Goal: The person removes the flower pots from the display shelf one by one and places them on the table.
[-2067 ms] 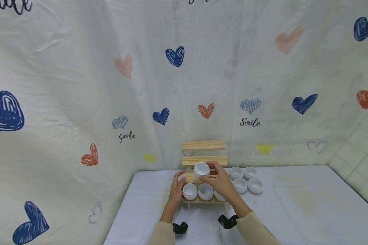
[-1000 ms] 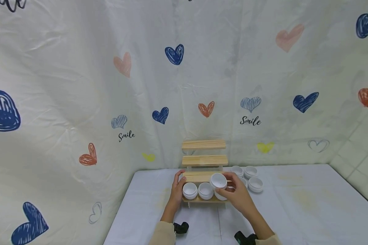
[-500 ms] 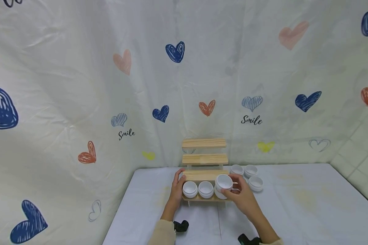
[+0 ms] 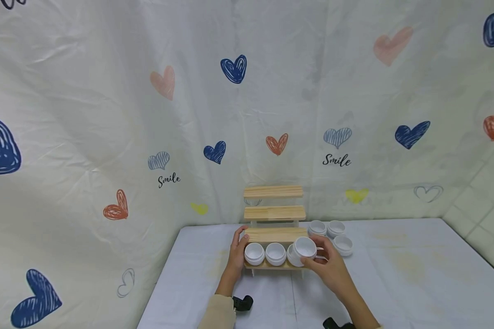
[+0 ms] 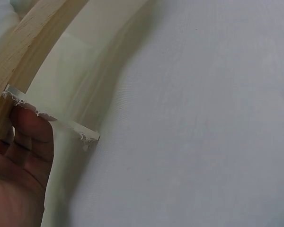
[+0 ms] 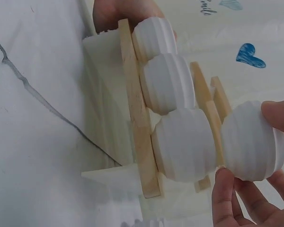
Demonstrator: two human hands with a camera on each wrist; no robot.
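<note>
Nearest to the viewer, at the bottom of the head view, a beige sleeve (image 4: 218, 313) and a black wrist device (image 4: 243, 303) appear over the white counter (image 4: 395, 274). A little farther, left of the lower centre, the left hand (image 4: 236, 253) has its grip bent round the left end of a stepped wooden stand (image 4: 260, 235), it seems for steadying it. On its lowest board (image 4: 271, 267), in the lower centre, there are three cups in one row: left cup (image 4: 254, 254), middle cup (image 4: 276, 254) and right cup (image 4: 290, 257), the last partly covered. To the right, the right hand (image 4: 327, 262) pinches the held cup (image 4: 305, 247) between thumb and fingers; the right wrist view shows its base just beside the second board (image 6: 214, 120), but whether they touch, I cannot tell. In my judgement, the step in hand is setting this cup on the second board, near its right end. The next move would then call for placing the base level and fully on the wood, before the fingers release, without pushing the right cup. Behind rise the third board (image 4: 274, 213) and the top board (image 4: 273, 192). Right of them, at least three spare cups (image 4: 343, 245) stand on the counter. Farthest, across the upper frame, hangs a pale cloth (image 4: 292, 100) with printed hearts.
</note>
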